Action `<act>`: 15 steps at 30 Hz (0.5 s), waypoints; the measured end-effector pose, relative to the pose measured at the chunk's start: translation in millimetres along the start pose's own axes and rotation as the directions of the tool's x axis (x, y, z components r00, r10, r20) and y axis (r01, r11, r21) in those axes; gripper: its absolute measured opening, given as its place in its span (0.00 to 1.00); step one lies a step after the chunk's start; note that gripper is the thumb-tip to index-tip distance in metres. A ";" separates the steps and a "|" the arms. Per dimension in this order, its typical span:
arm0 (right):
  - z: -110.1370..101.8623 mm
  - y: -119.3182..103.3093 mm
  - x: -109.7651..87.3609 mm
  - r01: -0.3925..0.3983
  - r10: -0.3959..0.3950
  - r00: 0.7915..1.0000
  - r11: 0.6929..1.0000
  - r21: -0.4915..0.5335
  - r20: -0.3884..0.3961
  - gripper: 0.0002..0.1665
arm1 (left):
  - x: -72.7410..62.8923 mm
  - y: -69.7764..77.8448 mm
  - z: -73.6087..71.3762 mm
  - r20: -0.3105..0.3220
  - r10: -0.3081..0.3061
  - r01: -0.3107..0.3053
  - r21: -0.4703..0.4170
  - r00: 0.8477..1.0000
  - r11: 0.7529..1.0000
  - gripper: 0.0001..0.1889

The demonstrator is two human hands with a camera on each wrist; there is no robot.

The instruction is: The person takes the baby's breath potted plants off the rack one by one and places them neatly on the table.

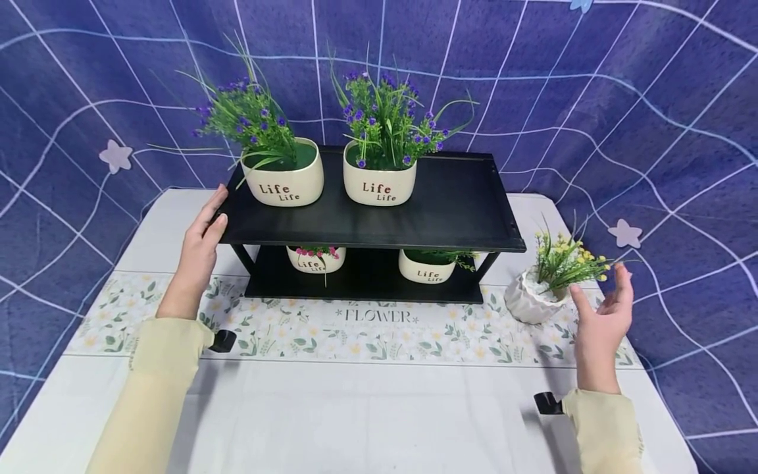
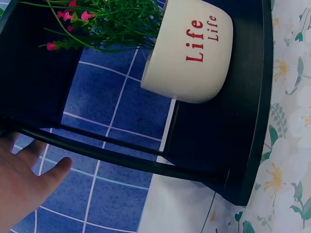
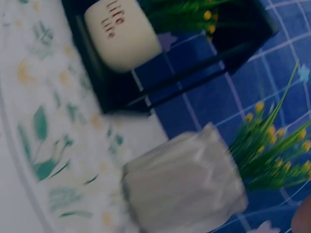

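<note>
A black two-tier shelf (image 1: 456, 204) stands at the middle of the table. My left hand (image 1: 197, 257) rests at the left end of its top tier, fingers extended along the edge and thumb apart from them. In the left wrist view the thumb and fingers of that hand (image 2: 24, 189) show beside the shelf's end bar. To the right of the shelf stands a white ridged pot (image 1: 531, 299) of yellow flowers (image 1: 565, 260). My right hand (image 1: 604, 329) is just right of this pot, thumb and fingers spread, nothing held. Only a fingertip (image 3: 302, 218) shows in the right wrist view.
Two cream "Life" planters, the left one (image 1: 284, 184) and the right one (image 1: 379, 184), carry purple flowers on the top tier. Below are a pink-flowered planter (image 1: 316, 261) and another planter (image 1: 426, 268). A blue gridded cloth (image 1: 533, 79) hangs behind the white table (image 1: 367, 415).
</note>
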State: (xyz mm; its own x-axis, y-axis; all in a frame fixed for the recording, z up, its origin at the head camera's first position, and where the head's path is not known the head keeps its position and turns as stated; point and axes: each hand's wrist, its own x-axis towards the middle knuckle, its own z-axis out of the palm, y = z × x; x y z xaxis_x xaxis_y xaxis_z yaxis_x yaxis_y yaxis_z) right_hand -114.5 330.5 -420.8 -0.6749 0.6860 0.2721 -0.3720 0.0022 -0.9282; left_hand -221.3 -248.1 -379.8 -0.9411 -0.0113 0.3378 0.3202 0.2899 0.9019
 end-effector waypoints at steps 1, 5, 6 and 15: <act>2.5 -4.3 -0.1 0.020 -0.020 1.000 1.000 0.006 -0.008 0.46 | -0.4 -0.2 0.1 -0.001 0.000 0.000 -0.001 1.000 1.000 0.26; 10.6 -18.2 -0.8 0.107 -0.107 0.994 0.994 0.038 0.008 0.49 | -0.1 -1.1 1.5 -0.001 -0.001 0.001 -0.006 1.000 1.000 0.26; 12.9 -20.6 -0.9 0.126 -0.127 0.992 0.990 0.057 0.021 0.50 | 0.2 -1.2 1.8 0.001 0.000 0.000 -0.007 1.000 1.000 0.26; 44.6 -42.1 -7.5 0.098 -0.144 0.981 0.946 0.310 0.129 0.52 | -1.4 0.6 -1.7 0.009 0.002 -0.002 -0.022 1.000 1.000 0.27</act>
State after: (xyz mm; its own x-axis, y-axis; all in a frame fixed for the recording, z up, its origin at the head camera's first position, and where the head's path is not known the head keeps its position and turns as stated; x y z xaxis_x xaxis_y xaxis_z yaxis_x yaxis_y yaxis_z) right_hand -122.2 292.8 -372.5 -0.6911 0.5785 0.4333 -0.6152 -0.1562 -0.7727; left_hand -219.5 -249.5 -379.3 -0.9414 -0.0024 0.3374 0.3244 0.2684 0.9070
